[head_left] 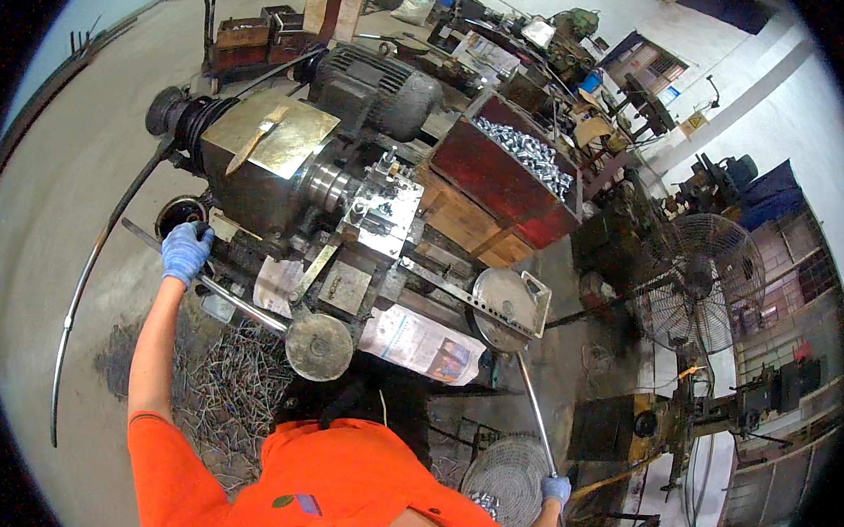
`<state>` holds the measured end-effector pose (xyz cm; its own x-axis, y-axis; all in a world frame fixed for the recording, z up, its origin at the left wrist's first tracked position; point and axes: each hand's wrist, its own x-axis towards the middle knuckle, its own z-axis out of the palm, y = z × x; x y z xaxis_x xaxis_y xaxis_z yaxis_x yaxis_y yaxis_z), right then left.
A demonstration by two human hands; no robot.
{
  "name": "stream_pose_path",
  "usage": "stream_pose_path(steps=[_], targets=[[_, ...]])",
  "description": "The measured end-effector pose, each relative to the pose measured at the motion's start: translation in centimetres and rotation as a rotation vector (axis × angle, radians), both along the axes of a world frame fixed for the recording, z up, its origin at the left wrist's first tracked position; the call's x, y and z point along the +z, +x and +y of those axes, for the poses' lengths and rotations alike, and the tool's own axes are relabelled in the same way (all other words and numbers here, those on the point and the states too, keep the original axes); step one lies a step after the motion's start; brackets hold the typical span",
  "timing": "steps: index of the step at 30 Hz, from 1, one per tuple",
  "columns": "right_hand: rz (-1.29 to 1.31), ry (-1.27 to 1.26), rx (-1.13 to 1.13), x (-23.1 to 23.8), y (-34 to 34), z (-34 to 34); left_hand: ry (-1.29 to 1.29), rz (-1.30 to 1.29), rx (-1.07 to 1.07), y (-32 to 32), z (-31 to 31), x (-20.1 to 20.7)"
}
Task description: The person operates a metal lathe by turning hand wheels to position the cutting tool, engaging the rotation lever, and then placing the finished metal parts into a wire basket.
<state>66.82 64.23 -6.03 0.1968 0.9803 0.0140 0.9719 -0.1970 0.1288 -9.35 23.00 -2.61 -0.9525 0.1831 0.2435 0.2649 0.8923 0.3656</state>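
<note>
From my distant place I look down on two gloved hands and a greasy machine [261, 186]. My right hand [555, 492], at the near right, is closed around the lower end of a shiny steel lever [537, 410]; this lever rises, slanting, toward a large round metal disc [502, 309] at the right side of the machine. My left hand [187, 250] is on the left, beside a round dark cup [181, 213], with the fingers pointing to the far side. It covers part of a long metal bar [241, 305], but I cannot tell if it is grasping this bar or only resting over it. The near end of the bar reaches a smaller round plate [319, 347], and to the right of this plate lies a printed paper sheet [423, 344]. On top of the machine there is a brush [255, 145], and behind stands a dark ribbed motor [378, 92]. To the far right of it, a red box [463, 176] holds many small shiny metal parts [530, 155]. Thin metal scraps [233, 378] cover the floor at the near left, and a round basket [502, 474] is just left of my right hand.
</note>
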Motion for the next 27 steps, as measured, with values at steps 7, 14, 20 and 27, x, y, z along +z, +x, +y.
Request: stream_pose_path(steps=[7,14,20,27], targets=[[0.008,0.022,-0.055,-1.3,1.3,0.8,-0.019,0.047,-0.016,-0.4,-0.2,-1.0],[-0.011,0.000,-0.037,-0.9,0.6,0.1,-0.009,-0.005,-0.029,0.1,-0.1,0.1],[0.016,0.008,-0.064,-0.6,0.5,-0.3,0.003,0.021,-0.016,0.1,0.0,-0.1],[0.014,0.013,-0.103,-0.6,0.3,-0.6,0.086,0.101,-0.042,-0.4,-0.3,-1.4]])
